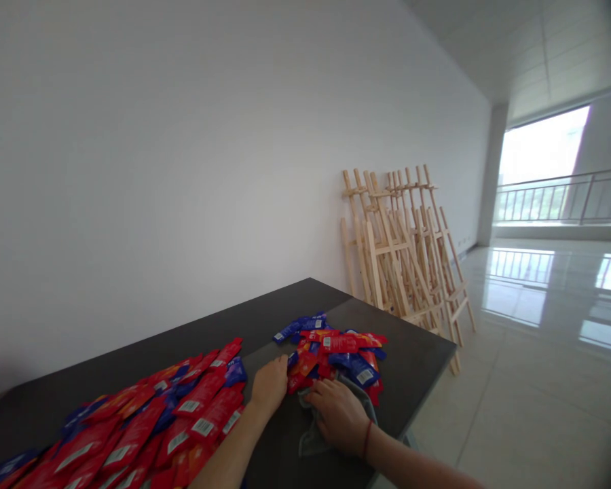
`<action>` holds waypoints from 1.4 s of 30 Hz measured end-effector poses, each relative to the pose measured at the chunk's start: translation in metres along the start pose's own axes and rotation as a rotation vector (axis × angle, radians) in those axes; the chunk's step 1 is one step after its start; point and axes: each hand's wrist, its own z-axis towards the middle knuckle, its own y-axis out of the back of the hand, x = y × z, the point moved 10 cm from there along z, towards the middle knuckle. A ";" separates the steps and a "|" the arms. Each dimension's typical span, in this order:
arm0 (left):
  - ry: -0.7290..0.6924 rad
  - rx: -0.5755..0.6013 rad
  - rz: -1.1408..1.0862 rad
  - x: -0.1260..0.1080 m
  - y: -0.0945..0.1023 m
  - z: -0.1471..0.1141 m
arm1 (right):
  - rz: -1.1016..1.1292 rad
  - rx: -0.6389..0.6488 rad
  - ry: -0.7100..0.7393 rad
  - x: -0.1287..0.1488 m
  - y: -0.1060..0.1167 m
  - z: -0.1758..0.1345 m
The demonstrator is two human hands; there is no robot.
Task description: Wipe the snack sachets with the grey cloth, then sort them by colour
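My left hand (271, 384) is at the left edge of a heap of red and blue foil packets (330, 343). Its fingers are curled against the packets, and the fingertips are hidden, so what they grip cannot be seen. My right hand (339, 411), with a red cord on its wrist, is closed over a grey-green cloth (313, 438) at the heap's near side. The cloth lies partly under the hand and touches the packets. A larger spread of red, orange and blue packets (204, 401) lies left of my left forearm.
Everything lies on a dark table (285, 309) beside a white wall (183, 170). Its right edge drops to a glossy tiled floor (514, 380). Several wooden easels (392, 248) lean against the wall past the far corner. A railing (565, 200) stands by the window.
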 end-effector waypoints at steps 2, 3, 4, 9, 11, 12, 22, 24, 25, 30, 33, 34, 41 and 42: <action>0.048 -0.037 -0.037 0.008 0.003 -0.021 | -0.015 0.014 0.003 0.001 0.001 -0.001; 0.076 -0.059 -0.051 0.012 0.004 -0.031 | -0.022 0.019 0.005 0.001 0.001 -0.001; 0.108 -0.088 -0.075 0.016 0.004 -0.040 | -0.028 0.021 0.009 0.001 0.001 -0.001; 0.267 -0.214 -0.437 0.028 -0.008 -0.081 | -0.087 0.075 0.083 0.007 -0.003 0.006; 0.302 -0.143 -0.537 0.025 -0.017 -0.094 | -0.145 0.123 0.105 0.011 -0.007 0.014; 0.305 -0.076 -0.568 0.021 -0.021 -0.099 | -0.174 0.140 0.108 0.012 -0.009 0.018; -0.156 0.059 -0.072 -0.006 0.011 -0.116 | -0.211 0.131 0.009 0.006 -0.014 0.052; -0.256 0.116 0.047 -0.016 0.006 -0.106 | -0.194 0.116 -0.006 0.003 -0.006 0.048; -0.305 0.157 0.081 -0.022 0.002 -0.102 | -0.184 0.106 -0.015 0.002 -0.001 0.046; -0.438 0.215 0.129 -0.045 0.004 -0.091 | -0.039 0.081 -0.059 0.000 0.013 0.024; -0.351 0.167 0.158 -0.039 0.012 -0.097 | -0.005 0.098 -0.049 0.004 0.005 0.011; -0.306 0.152 0.173 -0.035 0.013 -0.101 | -0.005 0.101 -0.047 0.004 0.003 0.008; 0.150 0.091 0.283 0.007 0.021 -0.125 | -0.062 0.021 -0.089 0.000 0.025 0.011; 0.198 0.084 0.290 0.009 0.023 -0.126 | -0.070 0.009 -0.079 0.004 0.028 0.012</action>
